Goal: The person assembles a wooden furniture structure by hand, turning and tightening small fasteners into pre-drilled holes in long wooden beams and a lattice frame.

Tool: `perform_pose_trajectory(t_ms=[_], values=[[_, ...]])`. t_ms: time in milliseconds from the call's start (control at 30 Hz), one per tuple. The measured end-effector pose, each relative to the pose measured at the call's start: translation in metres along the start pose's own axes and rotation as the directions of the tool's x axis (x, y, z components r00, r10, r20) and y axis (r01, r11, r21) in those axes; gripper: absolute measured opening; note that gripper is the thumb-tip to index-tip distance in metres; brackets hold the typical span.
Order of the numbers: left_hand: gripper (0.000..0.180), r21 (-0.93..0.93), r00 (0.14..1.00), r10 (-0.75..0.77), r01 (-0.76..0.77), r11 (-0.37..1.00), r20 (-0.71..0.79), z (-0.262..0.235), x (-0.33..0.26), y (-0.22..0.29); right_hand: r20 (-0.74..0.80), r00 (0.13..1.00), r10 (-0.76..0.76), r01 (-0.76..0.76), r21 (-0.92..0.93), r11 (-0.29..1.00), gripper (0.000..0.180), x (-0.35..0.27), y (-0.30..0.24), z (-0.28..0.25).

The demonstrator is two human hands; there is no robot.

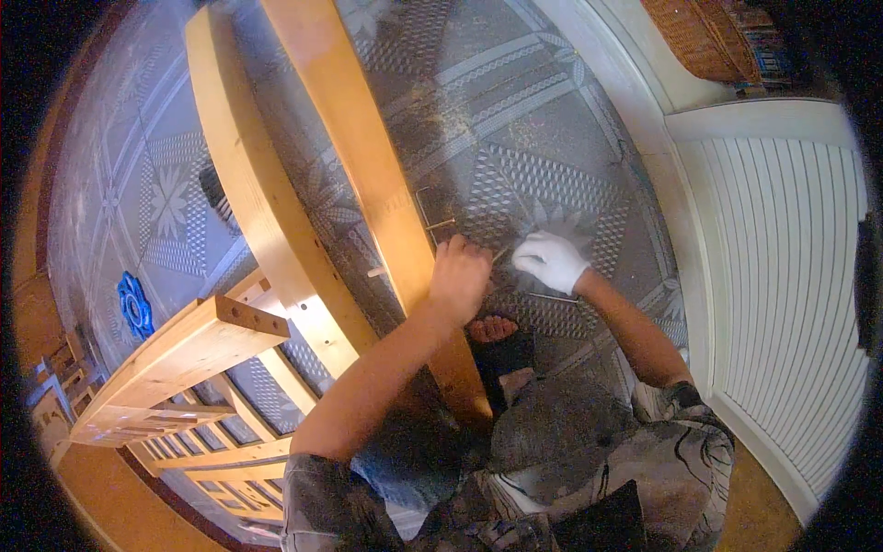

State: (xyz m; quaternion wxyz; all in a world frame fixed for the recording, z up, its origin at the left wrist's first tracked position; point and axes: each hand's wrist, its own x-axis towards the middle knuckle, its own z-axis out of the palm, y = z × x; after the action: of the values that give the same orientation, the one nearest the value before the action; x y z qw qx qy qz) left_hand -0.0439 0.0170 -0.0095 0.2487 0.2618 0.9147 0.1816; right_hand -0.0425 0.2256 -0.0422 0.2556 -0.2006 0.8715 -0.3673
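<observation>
Fingers of the bare left hand (463, 281) are curled in, knuckles up, just beyond the right edge of a wooden beam (368, 156). That beam runs away from the person, passing beneath the left forearm and just left of these fingers. The white-gloved right hand (552, 260) is to their right, its fingers bent and bunched toward them. A thin piece (502, 252) shows in the narrow gap between the two sets of fingers; its ends are hidden, so which hand grips it is unclear.

Just beyond the left fingers, near the beam, a bent rod (441, 224) lies on the patterned floor (543, 101). Another rod (555, 297) lies just nearer the person than the gloved fingers. A bare foot (494, 328) is below the left fingers, toward the person.

Left of the left fingers, past the beam, a short peg (376, 271) juts from its side. Farther left is a second beam (248, 184), then a slatted frame (221, 432) and a blue ring (135, 305). Well right of the gloved fingers stands a white ribbed panel (773, 258), with a wicker basket (704, 41) beyond it.
</observation>
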Motion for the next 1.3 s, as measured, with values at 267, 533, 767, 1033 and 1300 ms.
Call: perform_pose_trajectory(t_ms=[267,533,767,1033,1300], values=[[0.015,0.056,0.946,0.161,-0.151,0.987,-0.283,-0.005,-0.032,0.011,-0.366,0.927,0.085,-0.048,0.108,0.993,0.022,0.06,-0.048,0.011],[0.019,0.218,0.805,0.016,0.141,0.966,-0.593,-0.034,-0.012,-0.038,0.068,0.996,0.057,-0.068,0.171,0.983,0.025,0.114,-0.05,0.016],[0.014,0.365,0.976,-0.07,0.143,0.92,-0.205,-0.053,0.009,-0.03,-0.291,0.93,-0.224,0.2,-0.111,0.973,0.013,0.097,-0.059,0.019],[0.012,0.193,0.948,-0.292,0.312,0.93,-0.124,-0.06,0.022,-0.032,0.153,0.951,0.267,-0.307,0.395,0.866,0.025,0.095,-0.052,0.004],[0.016,0.217,0.959,-0.169,0.219,0.951,-0.227,-0.051,0.006,-0.032,0.086,0.884,0.459,-0.41,0.614,0.675,0.023,0.096,-0.054,0.036]])
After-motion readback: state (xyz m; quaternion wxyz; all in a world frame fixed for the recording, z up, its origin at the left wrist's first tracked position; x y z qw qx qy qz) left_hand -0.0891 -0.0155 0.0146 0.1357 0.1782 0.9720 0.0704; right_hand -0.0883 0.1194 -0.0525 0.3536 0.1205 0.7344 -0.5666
